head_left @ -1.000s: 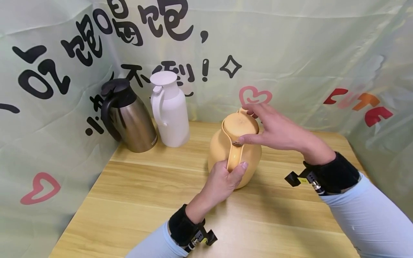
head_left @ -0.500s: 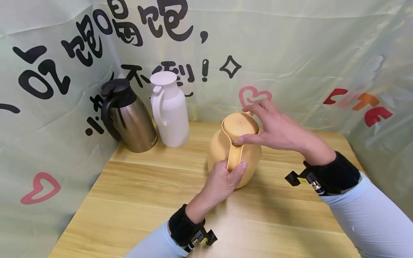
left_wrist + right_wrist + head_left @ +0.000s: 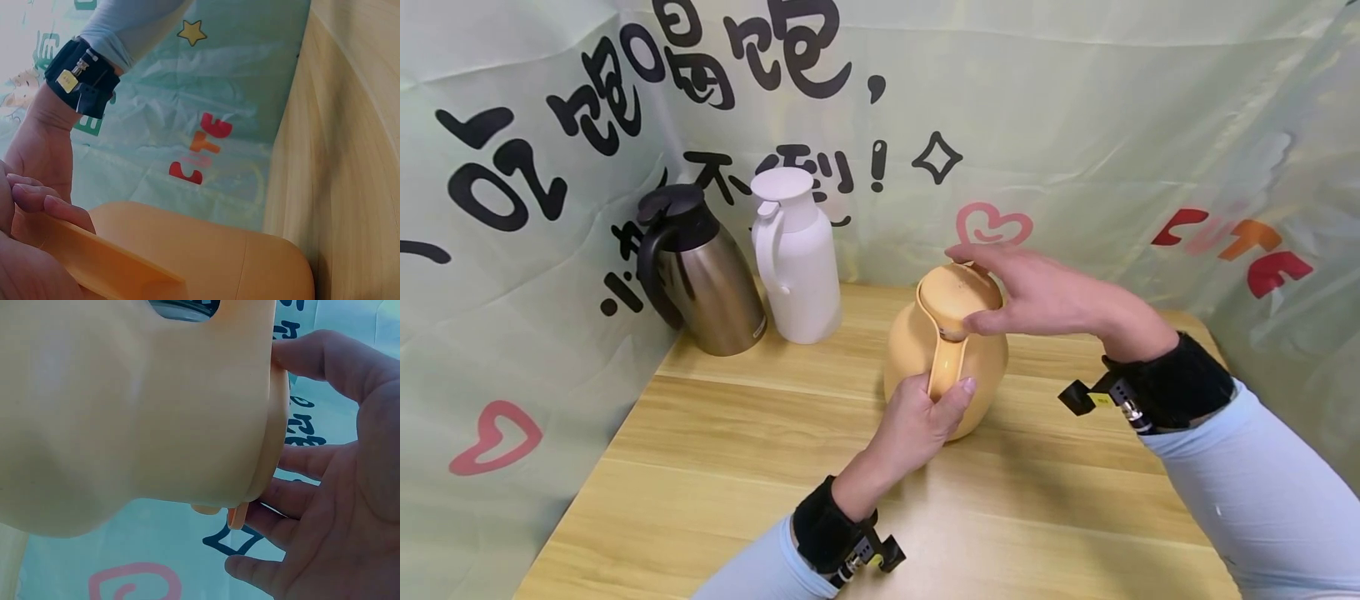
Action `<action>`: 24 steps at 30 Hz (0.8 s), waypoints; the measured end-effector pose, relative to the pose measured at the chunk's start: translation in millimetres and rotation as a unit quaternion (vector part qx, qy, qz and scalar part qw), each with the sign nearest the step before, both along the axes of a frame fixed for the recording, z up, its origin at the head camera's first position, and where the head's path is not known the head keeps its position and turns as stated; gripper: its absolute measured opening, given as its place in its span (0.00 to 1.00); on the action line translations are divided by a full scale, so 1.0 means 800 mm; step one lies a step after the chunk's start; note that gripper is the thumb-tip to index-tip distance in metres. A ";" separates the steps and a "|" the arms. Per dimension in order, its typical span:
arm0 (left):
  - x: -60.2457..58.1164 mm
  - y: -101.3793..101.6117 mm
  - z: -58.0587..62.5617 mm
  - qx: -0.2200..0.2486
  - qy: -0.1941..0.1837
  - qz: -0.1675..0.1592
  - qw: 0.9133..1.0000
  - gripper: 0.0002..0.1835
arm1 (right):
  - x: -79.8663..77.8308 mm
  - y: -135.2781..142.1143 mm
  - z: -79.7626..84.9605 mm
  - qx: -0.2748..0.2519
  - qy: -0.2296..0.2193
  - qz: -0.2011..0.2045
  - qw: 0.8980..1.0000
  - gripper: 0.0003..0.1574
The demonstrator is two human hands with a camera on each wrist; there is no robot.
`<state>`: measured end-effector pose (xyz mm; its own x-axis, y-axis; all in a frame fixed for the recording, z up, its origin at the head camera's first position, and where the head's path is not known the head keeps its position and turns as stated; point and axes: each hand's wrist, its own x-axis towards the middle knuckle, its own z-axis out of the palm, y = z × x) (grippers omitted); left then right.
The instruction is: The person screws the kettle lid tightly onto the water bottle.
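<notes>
A pale orange thermos jug (image 3: 904,350) stands upright on the wooden table in the head view. My left hand (image 3: 910,425) grips its handle (image 3: 946,367), fingers wrapped round the lower part. My right hand (image 3: 1037,292) spans the round lid (image 3: 958,292), thumb on the near edge and fingers over the far edge by the spout. In the right wrist view, the thumb and fingertips of this hand (image 3: 337,506) meet the lid's rim, while the little finger stands off. The left wrist view shows my left fingers (image 3: 50,203) curled over the handle (image 3: 119,265).
Left of the jug, a white thermos jug (image 3: 805,275) stands near the back wall. Beside it is a bronze metal thermos jug (image 3: 715,292) with a black top and handle. A printed cloth (image 3: 1075,125) hangs behind and on both sides of the wooden table (image 3: 700,500).
My right fingers have shifted left over the lid's far edge, and the thumb has slid slightly right along the near edge. The left hand and the jug stay in place.
</notes>
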<state>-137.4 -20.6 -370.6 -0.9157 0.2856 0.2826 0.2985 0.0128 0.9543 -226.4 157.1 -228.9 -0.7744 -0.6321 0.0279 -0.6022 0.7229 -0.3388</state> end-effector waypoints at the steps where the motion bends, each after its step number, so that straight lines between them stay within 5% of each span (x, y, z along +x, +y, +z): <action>1: 0.000 0.000 0.000 0.000 -0.001 0.000 1.000 0.23 | -0.001 0.000 0.000 0.001 0.002 -0.001 1.000 0.52; 24: -0.001 0.000 0.000 -0.018 0.003 0.011 1.000 0.24 | 0.014 -0.026 0.000 0.060 0.033 -0.138 0.988 0.67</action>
